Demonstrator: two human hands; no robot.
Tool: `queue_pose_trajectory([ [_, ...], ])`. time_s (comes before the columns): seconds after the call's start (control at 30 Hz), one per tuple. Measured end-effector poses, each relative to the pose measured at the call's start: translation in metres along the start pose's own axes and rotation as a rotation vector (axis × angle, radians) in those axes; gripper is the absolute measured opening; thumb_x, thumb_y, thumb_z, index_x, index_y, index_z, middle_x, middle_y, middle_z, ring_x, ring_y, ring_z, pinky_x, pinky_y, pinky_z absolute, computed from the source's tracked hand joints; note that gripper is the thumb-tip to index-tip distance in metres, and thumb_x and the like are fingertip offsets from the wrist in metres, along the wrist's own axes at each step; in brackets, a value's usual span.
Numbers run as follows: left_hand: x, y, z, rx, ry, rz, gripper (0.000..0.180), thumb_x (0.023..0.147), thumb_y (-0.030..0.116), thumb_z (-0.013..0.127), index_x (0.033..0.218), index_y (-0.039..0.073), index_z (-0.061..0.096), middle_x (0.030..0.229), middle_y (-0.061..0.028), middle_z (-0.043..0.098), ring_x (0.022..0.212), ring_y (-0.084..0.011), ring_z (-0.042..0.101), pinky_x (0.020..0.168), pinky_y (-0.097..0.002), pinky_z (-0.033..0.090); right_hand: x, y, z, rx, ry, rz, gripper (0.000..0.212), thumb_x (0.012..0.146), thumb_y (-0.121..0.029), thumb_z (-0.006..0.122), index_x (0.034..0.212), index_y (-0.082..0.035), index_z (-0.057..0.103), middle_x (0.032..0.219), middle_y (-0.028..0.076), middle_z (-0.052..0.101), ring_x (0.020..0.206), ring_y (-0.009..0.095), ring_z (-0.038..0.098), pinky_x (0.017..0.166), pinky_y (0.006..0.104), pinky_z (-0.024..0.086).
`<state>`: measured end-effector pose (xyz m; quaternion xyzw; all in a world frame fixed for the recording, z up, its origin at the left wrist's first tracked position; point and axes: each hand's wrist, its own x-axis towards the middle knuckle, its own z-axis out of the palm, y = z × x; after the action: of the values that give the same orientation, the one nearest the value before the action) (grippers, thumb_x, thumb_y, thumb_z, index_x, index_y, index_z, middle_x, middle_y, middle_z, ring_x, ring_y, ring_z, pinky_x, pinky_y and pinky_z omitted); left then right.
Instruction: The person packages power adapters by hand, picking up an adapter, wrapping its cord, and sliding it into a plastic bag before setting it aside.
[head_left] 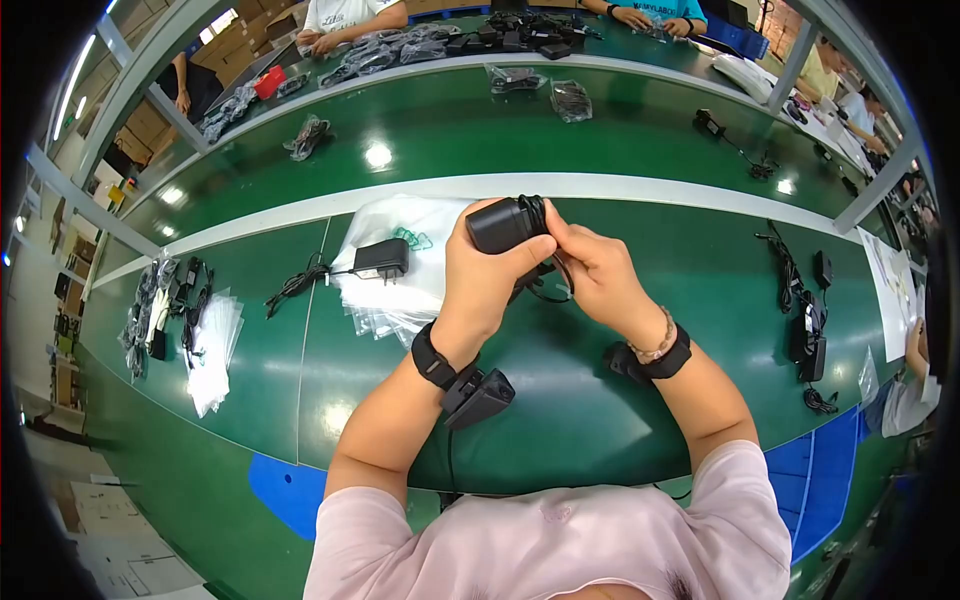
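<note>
Evenly black, a smooth, round-edged adapter with coiled cord.

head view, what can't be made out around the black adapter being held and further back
- Head view: the underside of the black adapter, covered by the left grip.
- Head view: part of its black cable, hidden behind the right grip.
- Head view: the head of the co-worker in white, cut off by the upper edge.
- Head view: exact contents of the bagged bundle, too small under shiny plastic.
</note>
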<state>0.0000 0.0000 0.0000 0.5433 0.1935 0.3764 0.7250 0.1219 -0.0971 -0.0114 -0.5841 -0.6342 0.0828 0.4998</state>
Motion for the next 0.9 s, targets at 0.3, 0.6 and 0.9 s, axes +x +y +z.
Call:
queue_pose_trajectory([
  [0.3, -0.003, 0.022, -0.002, 0.049, 0.032, 0.367, 0.040, 0.066, -0.003, 0.070, 0.100, -0.001, 0.051, 0.090, -0.0074, 0.060, 0.082, -0.0137, 0.060, 0.071, -0.0260, 0.051, 0.003, -0.013, -0.007, 0.633, 0.032, 0.711, 0.030, 0.091, -0.008, 0.044, 0.121, -0.001, 0.049, 0.102, 0.008, 0.062, 0.085, 0.017, 0.061, 0.072, 0.0264, 0.049],
  [0.6, -0.006, 0.003, 0.008, -0.287, -0.083, -0.004, 0.043, 0.065, -0.006, 0.067, 0.103, -0.001, 0.047, 0.091, -0.0078, 0.060, 0.081, -0.0148, 0.060, 0.073, -0.0266, 0.050, -0.001, -0.014, 0.001, 1.124, 0.283, 0.636, 0.028, 0.093, -0.012, 0.045, 0.118, -0.001, 0.051, 0.106, 0.006, 0.060, 0.089, 0.012, 0.058, 0.078, 0.0260, 0.047],
  [0.9, -0.009, -0.012, 0.013, -0.030, -0.003, 0.089, 0.042, 0.066, -0.007, 0.066, 0.103, 0.000, 0.046, 0.093, -0.0071, 0.057, 0.079, -0.0144, 0.059, 0.070, -0.0265, 0.050, -0.009, -0.013, 0.002, 0.436, 0.214, 0.380, 0.038, 0.093, -0.010, 0.044, 0.130, 0.000, 0.041, 0.108, 0.004, 0.058, 0.100, 0.010, 0.053, 0.087, 0.0240, 0.041],
])
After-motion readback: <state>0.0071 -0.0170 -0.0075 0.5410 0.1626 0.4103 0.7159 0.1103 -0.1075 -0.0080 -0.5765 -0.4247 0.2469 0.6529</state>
